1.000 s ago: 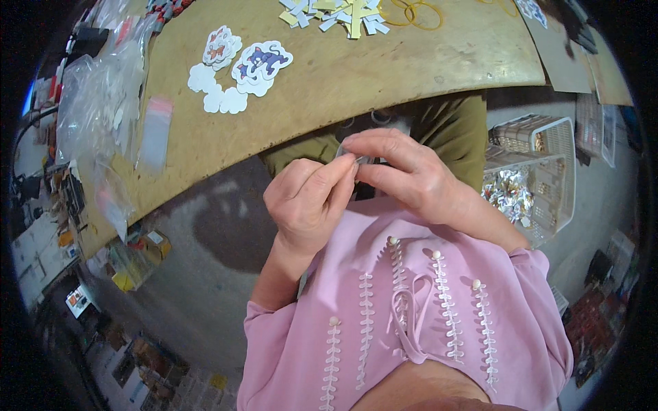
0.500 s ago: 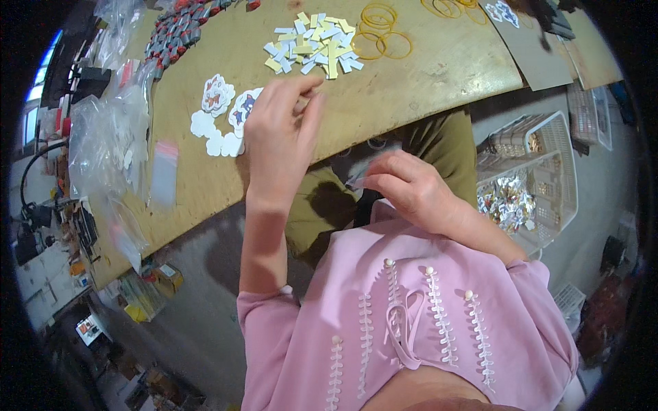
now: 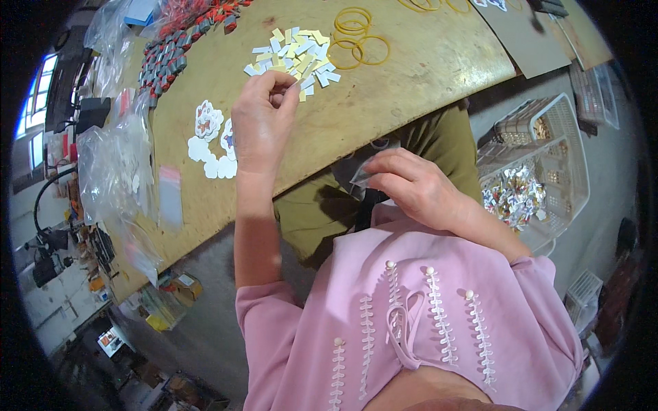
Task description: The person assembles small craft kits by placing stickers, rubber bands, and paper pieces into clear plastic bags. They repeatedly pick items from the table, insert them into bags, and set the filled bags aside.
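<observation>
My left hand [image 3: 264, 123] is over the wooden table at the near edge of a pile of small white and pale yellow slips [image 3: 291, 55]. Its thumb and index finger are pinched together against the slips; whether one is between them is hard to make out. Beside that wrist, partly covered by it, lie cut-out stickers with printed figures [image 3: 208, 120] and plain white scalloped pieces [image 3: 200, 151]. Over my lap, just off the table edge, my right hand [image 3: 415, 185] is closed on a small clear plastic bag [image 3: 359, 177].
Yellow rubber bands [image 3: 353, 51] lie right of the slips. Grey and red small parts [image 3: 163, 65] are heaped at the far left. Clear plastic bags [image 3: 116, 171] and a flat zip bag [image 3: 171, 198] cover the left side. White baskets [image 3: 579, 157] stand below at right.
My left hand has reached the near edge of the slip pile, and its fingers have drawn together. My right hand stays over my lap with the clear bag. The view has shifted slightly.
</observation>
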Action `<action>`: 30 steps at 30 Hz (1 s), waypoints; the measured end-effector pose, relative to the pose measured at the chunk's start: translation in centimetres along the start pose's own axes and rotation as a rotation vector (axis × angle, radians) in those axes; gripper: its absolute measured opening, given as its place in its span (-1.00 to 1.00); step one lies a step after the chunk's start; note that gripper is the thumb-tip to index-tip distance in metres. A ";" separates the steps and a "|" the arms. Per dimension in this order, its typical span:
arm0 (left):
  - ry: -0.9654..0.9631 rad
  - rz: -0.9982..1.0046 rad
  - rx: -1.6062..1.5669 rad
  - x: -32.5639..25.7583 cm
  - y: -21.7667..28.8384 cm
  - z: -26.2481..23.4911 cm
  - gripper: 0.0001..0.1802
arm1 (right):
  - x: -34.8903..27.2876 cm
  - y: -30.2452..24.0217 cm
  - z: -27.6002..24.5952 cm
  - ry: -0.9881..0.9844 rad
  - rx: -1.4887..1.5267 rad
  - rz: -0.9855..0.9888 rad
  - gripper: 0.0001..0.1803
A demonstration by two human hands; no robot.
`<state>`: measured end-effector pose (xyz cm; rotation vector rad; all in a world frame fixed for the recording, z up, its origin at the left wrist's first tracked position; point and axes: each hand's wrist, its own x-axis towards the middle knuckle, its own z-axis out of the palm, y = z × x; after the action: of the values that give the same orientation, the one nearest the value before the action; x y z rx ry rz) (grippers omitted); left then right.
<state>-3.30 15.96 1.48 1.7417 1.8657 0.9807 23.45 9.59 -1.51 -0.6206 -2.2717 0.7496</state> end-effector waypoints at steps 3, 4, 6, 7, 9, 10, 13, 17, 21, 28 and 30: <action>0.046 0.003 -0.050 -0.1 0.0 0.4 -0.91 | 0.4 -0.1 -0.2 0.015 0.017 0.011 -0.77; 0.069 0.003 -0.075 0.0 0.1 0.5 -0.91 | 0.5 -0.1 -0.3 0.016 0.014 0.019 -0.76; 0.041 0.011 -0.003 -0.1 0.0 0.3 -0.89 | 0.6 0.0 -0.4 0.016 0.006 0.032 -0.73; 0.029 0.015 0.033 -0.2 0.0 0.1 -0.88 | 0.6 0.0 -0.4 0.016 0.006 0.035 -0.72; 0.032 0.038 0.052 -0.1 -0.1 0.1 -0.89 | 0.6 0.0 -0.5 0.015 0.002 0.040 -0.71; 0.035 0.049 0.060 -0.1 -0.1 0.2 -0.89 | 0.6 0.0 -0.6 0.013 -0.003 0.041 -0.70; 0.051 0.138 0.115 -0.2 -0.2 0.3 -0.90 | 0.7 0.1 -0.7 0.016 -0.016 0.043 -0.68; 0.097 0.009 -0.086 -0.5 -0.2 0.1 -0.90 | 1.2 0.1 -0.9 0.040 -0.010 0.047 -0.75; 0.059 -0.098 -0.607 -4.3 2.7 -1.0 -0.92 | 2.2 -0.6 -1.7 0.057 0.041 0.060 -0.80; 0.022 0.342 -0.196 -9.0 4.5 -0.7 -0.73 | 3.7 -1.0 -1.3 0.092 0.035 -0.029 -0.78; 0.030 0.350 -0.126 -9.4 4.3 -1.2 -0.71 | 3.8 -1.1 -1.2 0.091 0.028 -0.053 -0.77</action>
<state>0.15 6.42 3.87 2.0240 1.5065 1.2288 21.50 11.49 1.61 -0.5677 -2.1821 0.7115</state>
